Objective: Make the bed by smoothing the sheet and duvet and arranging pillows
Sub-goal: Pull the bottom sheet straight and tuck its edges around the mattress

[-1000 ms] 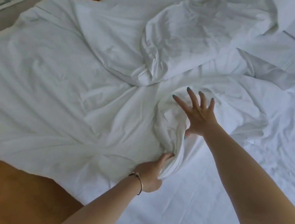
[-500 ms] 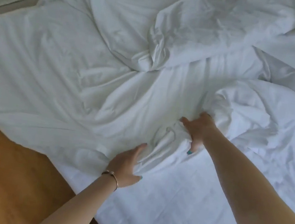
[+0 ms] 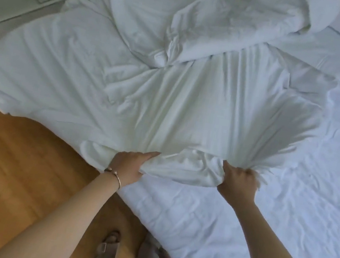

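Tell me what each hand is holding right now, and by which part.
Both hands hold the white duvet by its bunched near edge: left hand and right hand, each with a gathered fistful.

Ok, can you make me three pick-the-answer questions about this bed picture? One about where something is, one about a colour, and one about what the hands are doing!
1. Where is the bracelet?
A. on the left wrist
B. on the right wrist
C. on the floor

2. What colour is the duvet?
A. blue
B. white
C. yellow

3. What are the hands doing to the duvet?
A. both hang loose
B. only one touches it
C. both grip its near edge

Answers:
1. A, the band circles the wrist below the left hand.
2. B, the duvet is white like the sheet.
3. C, the left hand and the right hand each bunch fabric in curled fingers.
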{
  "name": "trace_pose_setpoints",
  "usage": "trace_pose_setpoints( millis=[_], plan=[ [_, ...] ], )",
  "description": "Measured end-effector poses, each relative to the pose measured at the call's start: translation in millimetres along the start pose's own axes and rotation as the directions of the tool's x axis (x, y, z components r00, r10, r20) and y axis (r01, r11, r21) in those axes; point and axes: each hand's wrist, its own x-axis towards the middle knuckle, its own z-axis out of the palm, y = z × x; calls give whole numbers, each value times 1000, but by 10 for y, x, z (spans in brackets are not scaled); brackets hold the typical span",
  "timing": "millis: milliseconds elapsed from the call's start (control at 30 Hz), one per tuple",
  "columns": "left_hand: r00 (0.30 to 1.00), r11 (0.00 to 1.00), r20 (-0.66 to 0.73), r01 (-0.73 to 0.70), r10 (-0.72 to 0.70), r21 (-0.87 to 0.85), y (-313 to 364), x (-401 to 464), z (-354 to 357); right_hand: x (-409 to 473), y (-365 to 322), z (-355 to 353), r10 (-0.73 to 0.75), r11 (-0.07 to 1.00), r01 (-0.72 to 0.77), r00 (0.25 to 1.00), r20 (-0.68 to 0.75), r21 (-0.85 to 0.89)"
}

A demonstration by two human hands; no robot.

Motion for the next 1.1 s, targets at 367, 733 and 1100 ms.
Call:
trace_pose_setpoints(
  millis=[367, 733, 1100],
  plan=[
    [917, 999, 400, -26, 8, 39, -200, -515, 574, -919, -315, 262, -26, 994, 77, 844, 535, -73],
    [657, 944, 730, -81, -190, 319, -297, -632, 595, -1434, -568, 211, -52, 993, -41, 708, 704, 115],
    [795, 963, 544, -237, 268, -129, 2204, 87, 481, -1677, 860, -203, 285, 915, -395, 775, 564, 81]
  ],
)
